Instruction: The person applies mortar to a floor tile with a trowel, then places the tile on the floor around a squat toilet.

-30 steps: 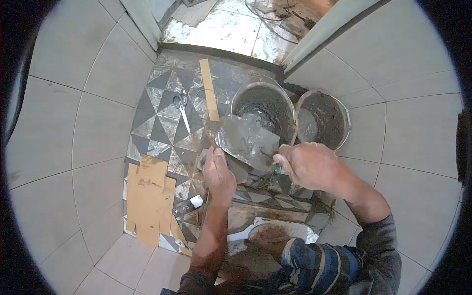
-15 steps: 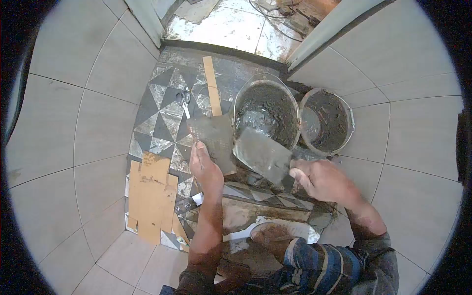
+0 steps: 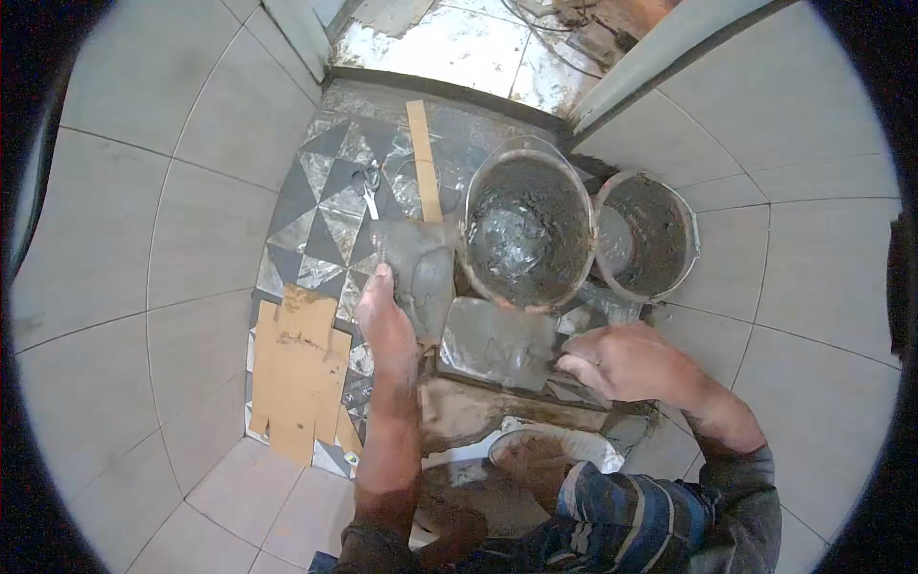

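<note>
The left hand (image 3: 387, 325) is closed on the edge of a mortar-smeared tile piece (image 3: 418, 268) just left of the mortar bucket (image 3: 467, 239); the right hand (image 3: 622, 362) is clamped on a trowel (image 3: 497, 342), its blade just below that bucket. Spreading likely goes best with the tile level and the blade drawn flat

Our left hand (image 3: 387, 325) grips a mortar-smeared tile piece (image 3: 416, 268); our right hand (image 3: 622, 362) holds a trowel (image 3: 497, 342) flat just below the mortar bucket (image 3: 467, 230). A second bucket (image 3: 690, 239) stands beside it, and cardboard (image 3: 296, 368) lies on the patterned floor (image 3: 316, 220).
</note>
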Available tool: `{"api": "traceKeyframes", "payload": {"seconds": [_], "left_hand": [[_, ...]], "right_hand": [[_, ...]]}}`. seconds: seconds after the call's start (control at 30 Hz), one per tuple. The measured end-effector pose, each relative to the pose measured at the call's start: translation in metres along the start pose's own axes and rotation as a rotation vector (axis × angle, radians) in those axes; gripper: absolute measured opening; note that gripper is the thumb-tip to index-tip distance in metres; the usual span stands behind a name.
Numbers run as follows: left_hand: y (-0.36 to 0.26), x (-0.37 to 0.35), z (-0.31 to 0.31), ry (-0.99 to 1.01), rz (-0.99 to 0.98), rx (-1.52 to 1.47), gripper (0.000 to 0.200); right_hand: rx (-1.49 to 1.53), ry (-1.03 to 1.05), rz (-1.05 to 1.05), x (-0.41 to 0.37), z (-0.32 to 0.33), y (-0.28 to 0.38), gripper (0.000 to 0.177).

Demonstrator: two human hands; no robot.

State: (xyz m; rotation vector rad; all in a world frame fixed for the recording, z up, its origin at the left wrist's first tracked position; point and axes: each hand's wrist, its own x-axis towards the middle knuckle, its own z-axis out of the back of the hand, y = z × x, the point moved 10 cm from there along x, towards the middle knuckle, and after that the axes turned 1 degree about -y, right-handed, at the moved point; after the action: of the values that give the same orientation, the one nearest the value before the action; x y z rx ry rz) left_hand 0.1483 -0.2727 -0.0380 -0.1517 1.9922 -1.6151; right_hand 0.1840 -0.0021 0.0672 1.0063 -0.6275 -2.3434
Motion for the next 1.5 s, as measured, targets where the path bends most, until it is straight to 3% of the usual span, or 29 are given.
{"api": "traceKeyframes", "payload": {"seconds": [0.07,0.23,0.33,0.4,0.53,0.6,0.7,0.77,0.87,0.9,1.0,1.07,1.17,1.27,1.33,1.43,1.5], "left_hand": [[-0.002,0.0,-0.002,0.02,-0.006,0.01,0.035],[0.002,-0.007,-0.017,0.133,0.033,-0.077,0.035],[0.005,-0.013,-0.017,0.24,-0.035,0.168,0.035],[-0.014,-0.024,-0.027,0.356,-0.394,0.442,0.037],[-0.008,-0.04,-0.037,0.414,-0.166,0.409,0.036],[-0.004,-0.04,-0.03,0.243,-0.038,0.188,0.042],[0.01,-0.03,-0.025,0.253,0.007,0.128,0.035],[-0.003,-0.029,-0.026,0.258,-0.063,0.238,0.034],[-0.001,-0.031,-0.034,0.266,-0.177,0.327,0.032],[-0.001,-0.033,-0.035,0.261,-0.227,0.311,0.031],[0.0,-0.041,-0.036,0.239,-0.261,0.313,0.03],[0.006,-0.047,-0.028,0.268,-0.244,0.352,0.031],[0.007,-0.055,-0.028,0.257,-0.181,0.332,0.033],[0.022,-0.055,-0.011,0.173,-0.18,0.344,0.034],[0.015,-0.051,-0.004,0.133,-0.23,0.416,0.035],[0.017,-0.041,-0.004,0.191,-0.172,0.251,0.035],[0.038,-0.024,-0.005,0.297,-0.069,-0.025,0.039]], "right_hand": [[-0.024,-0.15,0.0,-0.002,0.027,0.004,0.039],[-0.301,-0.19,-0.081,0.023,0.05,-0.008,0.038],[-0.36,-0.168,-0.064,0.039,0.053,-0.016,0.038],[-0.367,-0.218,-0.156,0.043,0.062,-0.027,0.038],[-0.333,-0.265,-0.225,0.054,0.083,-0.055,0.039],[-0.391,-0.349,-0.264,0.051,0.095,-0.079,0.038],[-0.153,-0.427,-0.14,0.032,0.1,-0.059,0.036],[0.007,-0.428,-0.086,0.017,0.1,-0.035,0.032],[-0.043,-0.304,0.035,0.025,0.079,-0.016,0.031],[-0.029,-0.139,-0.058,0.034,0.066,-0.023,0.035],[-0.003,-0.025,-0.138,0.048,0.047,-0.036,0.037],[0.033,-0.006,-0.154,0.051,0.044,-0.042,0.04],[0.009,-0.08,-0.007,0.051,0.044,-0.049,0.038],[0.057,-0.112,-0.162,0.052,0.057,-0.077,0.041],[-0.158,-0.205,-0.352,0.05,0.066,-0.109,0.041],[-0.211,-0.209,-0.439,0.053,0.054,-0.122,0.038],[-0.263,-0.238,-0.472,0.063,0.046,-0.128,0.035]]}}
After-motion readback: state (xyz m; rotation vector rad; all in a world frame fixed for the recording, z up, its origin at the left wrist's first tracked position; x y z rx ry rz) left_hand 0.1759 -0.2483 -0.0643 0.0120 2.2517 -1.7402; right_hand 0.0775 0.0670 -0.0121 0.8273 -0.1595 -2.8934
